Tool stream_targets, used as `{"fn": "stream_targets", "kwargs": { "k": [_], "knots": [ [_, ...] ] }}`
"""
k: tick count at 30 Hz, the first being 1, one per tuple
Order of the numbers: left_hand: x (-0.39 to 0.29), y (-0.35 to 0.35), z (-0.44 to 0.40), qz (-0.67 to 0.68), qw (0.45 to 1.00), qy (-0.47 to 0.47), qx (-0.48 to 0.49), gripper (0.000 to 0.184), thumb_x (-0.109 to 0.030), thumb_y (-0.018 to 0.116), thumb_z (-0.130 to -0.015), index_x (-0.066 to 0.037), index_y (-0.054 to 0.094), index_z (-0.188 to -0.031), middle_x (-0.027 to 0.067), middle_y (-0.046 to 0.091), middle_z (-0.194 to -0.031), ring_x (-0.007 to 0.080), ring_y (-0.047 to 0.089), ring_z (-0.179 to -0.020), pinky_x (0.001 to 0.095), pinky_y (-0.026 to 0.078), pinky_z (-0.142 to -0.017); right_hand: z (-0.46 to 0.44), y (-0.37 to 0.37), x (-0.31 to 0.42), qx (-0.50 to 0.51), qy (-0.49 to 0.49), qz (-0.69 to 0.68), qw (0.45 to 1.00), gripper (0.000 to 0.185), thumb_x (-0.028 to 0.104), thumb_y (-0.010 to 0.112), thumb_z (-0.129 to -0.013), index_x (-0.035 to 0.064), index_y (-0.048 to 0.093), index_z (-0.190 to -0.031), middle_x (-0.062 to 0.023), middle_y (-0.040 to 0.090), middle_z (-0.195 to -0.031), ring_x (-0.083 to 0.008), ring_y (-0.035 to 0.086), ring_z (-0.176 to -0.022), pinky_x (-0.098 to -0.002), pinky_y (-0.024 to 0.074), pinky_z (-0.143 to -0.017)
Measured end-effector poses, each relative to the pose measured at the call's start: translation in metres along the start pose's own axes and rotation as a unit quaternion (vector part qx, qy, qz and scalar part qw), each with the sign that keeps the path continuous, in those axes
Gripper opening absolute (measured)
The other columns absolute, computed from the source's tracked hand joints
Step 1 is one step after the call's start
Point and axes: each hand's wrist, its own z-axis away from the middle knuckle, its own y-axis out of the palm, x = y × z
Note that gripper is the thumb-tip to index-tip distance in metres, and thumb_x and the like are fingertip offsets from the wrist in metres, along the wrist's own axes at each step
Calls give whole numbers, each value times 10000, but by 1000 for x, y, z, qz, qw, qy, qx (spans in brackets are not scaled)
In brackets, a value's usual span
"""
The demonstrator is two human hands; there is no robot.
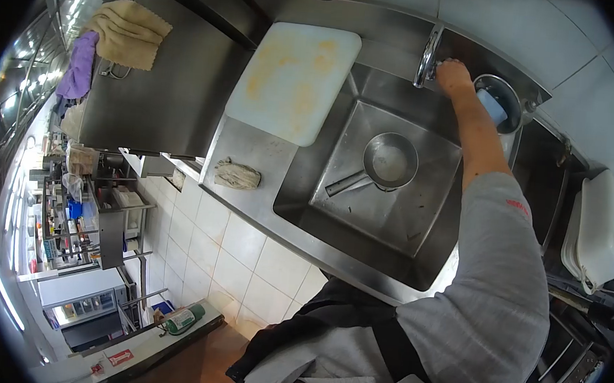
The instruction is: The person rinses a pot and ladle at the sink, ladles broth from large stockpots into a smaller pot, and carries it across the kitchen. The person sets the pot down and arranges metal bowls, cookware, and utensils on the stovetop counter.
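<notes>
My right hand [454, 77] is at the back of the sink, its fingers closed round the handle at the side of the chrome faucet [427, 56]. Below the faucet, a small metal pan [390, 162] lies in the sink basin [418, 231], its handle pointing toward the lower left. Just right of my right wrist stands a round metal pot [502, 93] with a light blue sponge [492, 106] in it. A stained white cutting board [293, 80] rests across the sink's left edge. My left hand does not show.
A crumpled cloth [237, 174] lies on the steel counter left of the basin. White plastic tubs [600, 230] stand at the right. Beige and purple cloths [129, 33] hang at the upper left. A green bottle [184, 319] lies on a ledge at the lower left.
</notes>
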Motion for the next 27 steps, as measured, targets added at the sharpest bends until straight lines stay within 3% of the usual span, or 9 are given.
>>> {"fn": "stream_targets", "kwargs": {
  "k": [5, 8, 12, 14, 18, 21, 24, 25, 27],
  "knots": [
    [13, 31, -34, 69, 998, 11, 1, 397, -98, 618, -844, 11, 545, -1218, 111, 672, -936, 189, 661, -817, 307, 532, -656, 10, -23, 1, 32, -34, 75, 996, 208, 147, 537, -857, 90, 702, -971, -116, 678, -1014, -289, 619, -1027, -399, 490, -864],
    [10, 32, -53, 122, 992, 26, -13, 395, -92, 621, -842, 10, 545, -1216, 114, 672, -935, 187, 662, -812, 303, 532, -651, 37, -5, 24, -104, 46, -139, 984, 257, 273, 613, -842, 67, 721, -952, -126, 697, -966, -300, 660, -890, -400, 512, -781],
    [-57, 14, -22, 158, 987, 14, -37, 396, -106, 605, -862, -23, 526, -1241, 99, 645, -962, 190, 646, -828, 324, 526, -606, 104, -24, 76, -83, 125, -447, 882, 341, 345, 607, -853, 27, 723, -887, -149, 700, -874, -300, 677, -797, -393, 511, -691],
    [-65, 14, -11, 116, 992, 19, -36, 405, -109, 607, -861, -22, 519, -1247, 101, 643, -960, 190, 645, -839, 328, 526, -601, 117, -26, 85, 18, 163, -646, 746, 314, 348, 634, -856, 53, 728, -911, -169, 690, -871, -331, 666, -779, -404, 506, -690],
    [-52, 8, -16, 77, 997, 19, 4, 439, -118, 618, -855, -11, 495, -1263, 116, 636, -972, 213, 647, -859, 370, 537, -603, 100, -13, 62, 6, 124, -612, 781, 276, 300, 635, -867, 41, 708, -927, -195, 678, -866, -348, 656, -761, -400, 509, -665],
    [-11, 10, -25, 225, 970, -86, 32, 440, -96, 655, -847, -7, 492, -1246, 122, 633, -977, 227, 651, -819, 424, 556, -592, 55, 14, 38, -317, 223, -387, 836, 278, 294, 563, -897, 50, 654, -994, -199, 684, -864, -361, 670, -797, -446, 514, -693],
    [57, 8, -59, 99, 991, 60, 59, 451, -78, 642, -825, -23, 503, -1250, 111, 661, -881, 213, 653, -748, 393, 549, -592, 9, 33, 20, -211, 309, -197, 906, 192, 182, 591, -832, 15, 644, -910, -219, 675, -911, -372, 670, -872, -454, 546, -759],
    [69, 18, -62, 237, 970, -28, 39, 469, -84, 637, -812, -29, 504, -1259, 105, 671, -844, 209, 654, -728, 371, 545, -600, -9, 61, 11, -216, 293, -218, 905, 150, 162, 596, -842, 34, 639, -908, -190, 681, -940, -333, 678, -897, -421, 555, -764],
    [30, 23, -39, 70, 993, -77, -63, 477, -140, 626, -785, -29, 542, -1240, 112, 688, -832, 198, 659, -710, 353, 540, -613, -24, 91, -15, -173, 292, -175, 924, 143, 172, 646, -829, 73, 649, -933, -143, 691, -959, -298, 694, -868, -402, 568, -731]
  ]
}}
